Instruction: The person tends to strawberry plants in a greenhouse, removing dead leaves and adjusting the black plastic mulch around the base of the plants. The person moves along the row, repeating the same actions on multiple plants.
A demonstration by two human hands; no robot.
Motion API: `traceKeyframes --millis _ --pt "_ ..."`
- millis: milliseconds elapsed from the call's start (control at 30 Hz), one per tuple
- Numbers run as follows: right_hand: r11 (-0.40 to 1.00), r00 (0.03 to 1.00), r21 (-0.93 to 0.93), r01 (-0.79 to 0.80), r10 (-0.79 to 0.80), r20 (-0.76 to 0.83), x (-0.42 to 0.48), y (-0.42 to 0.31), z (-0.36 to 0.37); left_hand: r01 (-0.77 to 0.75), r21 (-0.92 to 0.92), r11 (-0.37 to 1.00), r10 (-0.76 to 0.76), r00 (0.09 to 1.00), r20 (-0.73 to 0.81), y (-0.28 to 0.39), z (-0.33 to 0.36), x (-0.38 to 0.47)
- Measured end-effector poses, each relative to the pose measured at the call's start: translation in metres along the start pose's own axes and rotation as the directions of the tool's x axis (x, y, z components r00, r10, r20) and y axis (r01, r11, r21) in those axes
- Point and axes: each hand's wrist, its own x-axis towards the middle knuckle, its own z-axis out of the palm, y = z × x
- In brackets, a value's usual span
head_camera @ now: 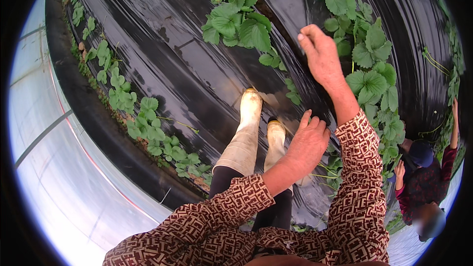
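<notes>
My right hand point(320, 57) reaches over black plastic mulch film point(284, 3), its thumb and fingers bent; any hold on the film is hard to make out. Nearer my body, my left hand point(307, 144) hangs by a folded stretch of the film, index finger pointing forward and the others curled. Its fingertips lie partly out of sight, so a grip cannot be confirmed. Just right of my right hand grows a row of leafy strawberry plants point(371, 50). Ahead and to the left, another strawberry plant clump point(236, 16) spreads over the film, with small leaves point(292, 90) trailing toward my left hand.
My white rubber boots point(244, 133) stand in a film-lined furrow with wet patches. A further plant row point(144, 122) runs along the left, beside a dark border strip point(99, 122) and a translucent plastic greenhouse wall point(88, 162). People point(425, 184) are at the lower right.
</notes>
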Motion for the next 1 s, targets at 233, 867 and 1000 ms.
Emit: traceKeyframes --millis 233,867,1000 --pt "0.993 0.998 -0.121 -0.014 0.007 -0.06 0.01 0.028 0.025 -0.019 0.01 1.0 0.019 0.998 -0.063 -0.005 0.01 0.006" --pt "0.836 0.84 -0.253 0.486 -0.368 0.399 -0.01 0.036 0.043 -0.038 -0.015 0.999 0.039 0.996 0.075 0.018 0.005 0.003" --pt "0.923 0.905 -0.028 0.383 -0.369 0.212 -0.005 0.053 0.049 -0.031 0.123 0.992 0.005 0.979 0.206 -0.004 0.008 0.025"
